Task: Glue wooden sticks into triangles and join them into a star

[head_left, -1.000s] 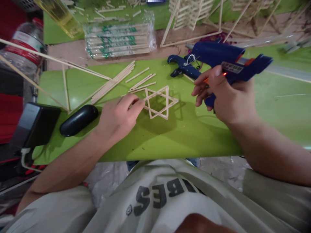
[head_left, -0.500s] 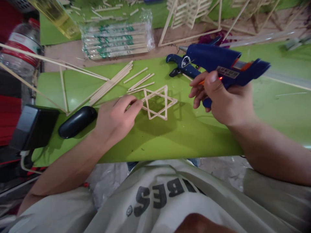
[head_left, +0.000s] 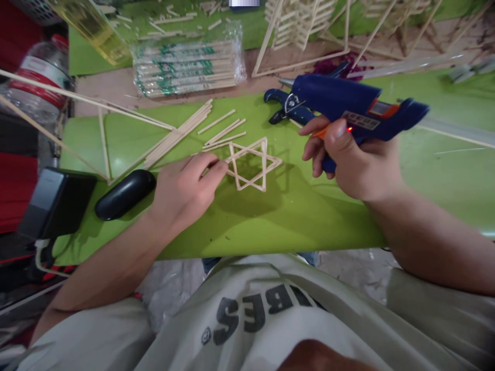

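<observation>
Stick star [head_left: 264,166], between the two hands, pinched at its leftmost point by the left hand [head_left: 189,186]; whether it touches the green table [head_left: 309,221] cannot be told. The right hand [head_left: 359,167], well apart, grips a blue glue gun [head_left: 334,95]. The gun has shifted slightly leftward; the star stays put, its joints apparently untouched by the nozzle [head_left: 286,82].

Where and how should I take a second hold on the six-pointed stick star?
I'd pinch the star lightly at its right tip, coming from the right: that tip juts out free, and the sticks are thin. The left hand pinches the opposite tip. The right hand holds the glue gun, so it would likely need freeing first.
</observation>
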### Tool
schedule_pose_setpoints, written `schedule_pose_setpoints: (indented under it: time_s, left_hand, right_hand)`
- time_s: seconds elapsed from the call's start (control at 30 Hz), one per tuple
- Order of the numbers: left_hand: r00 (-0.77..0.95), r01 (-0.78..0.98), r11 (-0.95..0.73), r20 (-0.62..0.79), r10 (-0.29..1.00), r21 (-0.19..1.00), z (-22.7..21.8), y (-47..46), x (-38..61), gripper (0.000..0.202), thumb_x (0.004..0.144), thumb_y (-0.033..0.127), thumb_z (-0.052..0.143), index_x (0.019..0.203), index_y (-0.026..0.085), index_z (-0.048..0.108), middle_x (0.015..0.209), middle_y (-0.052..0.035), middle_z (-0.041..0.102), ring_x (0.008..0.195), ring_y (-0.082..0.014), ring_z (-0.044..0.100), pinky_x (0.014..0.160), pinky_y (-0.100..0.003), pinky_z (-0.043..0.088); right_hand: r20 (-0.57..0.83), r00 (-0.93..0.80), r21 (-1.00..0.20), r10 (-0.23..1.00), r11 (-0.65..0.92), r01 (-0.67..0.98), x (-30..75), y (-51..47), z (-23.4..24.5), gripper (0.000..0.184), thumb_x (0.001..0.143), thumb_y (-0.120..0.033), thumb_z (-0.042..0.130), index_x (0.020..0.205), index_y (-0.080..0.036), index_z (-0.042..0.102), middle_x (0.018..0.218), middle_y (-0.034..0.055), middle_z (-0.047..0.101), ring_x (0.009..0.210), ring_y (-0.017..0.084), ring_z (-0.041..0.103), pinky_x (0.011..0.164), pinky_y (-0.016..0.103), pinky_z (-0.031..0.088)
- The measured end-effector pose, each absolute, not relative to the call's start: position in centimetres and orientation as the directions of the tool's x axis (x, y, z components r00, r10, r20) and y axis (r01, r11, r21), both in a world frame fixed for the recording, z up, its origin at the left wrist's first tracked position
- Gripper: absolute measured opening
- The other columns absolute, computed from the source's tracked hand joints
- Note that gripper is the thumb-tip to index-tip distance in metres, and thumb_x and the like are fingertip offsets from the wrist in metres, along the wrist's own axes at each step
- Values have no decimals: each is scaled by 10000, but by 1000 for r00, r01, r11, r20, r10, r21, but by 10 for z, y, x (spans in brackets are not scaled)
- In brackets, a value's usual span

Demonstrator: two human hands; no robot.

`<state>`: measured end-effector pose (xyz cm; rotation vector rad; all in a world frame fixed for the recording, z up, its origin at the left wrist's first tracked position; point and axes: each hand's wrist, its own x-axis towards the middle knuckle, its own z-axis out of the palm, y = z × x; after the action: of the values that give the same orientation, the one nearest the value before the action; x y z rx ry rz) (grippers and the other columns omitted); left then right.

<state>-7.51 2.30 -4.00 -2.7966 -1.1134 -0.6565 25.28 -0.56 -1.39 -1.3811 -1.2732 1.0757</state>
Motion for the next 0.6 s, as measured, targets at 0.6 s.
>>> schedule_pose_setpoints:
  time_s: [0.6]
  left_hand:
    - [594, 697, -688, 374, 712, 202, -40, 23, -75, 280, 1091, 241, 597, 1070, 271, 875, 1106, -77, 871, 839, -234, 784, 601, -345, 501]
  right_hand:
    - [28, 68, -977, 997, 13, 212, 257, -7, -23, 454, 970, -810, 783, 1053, -368, 849, 902, 36, 776, 606, 190, 658, 522, 410, 525]
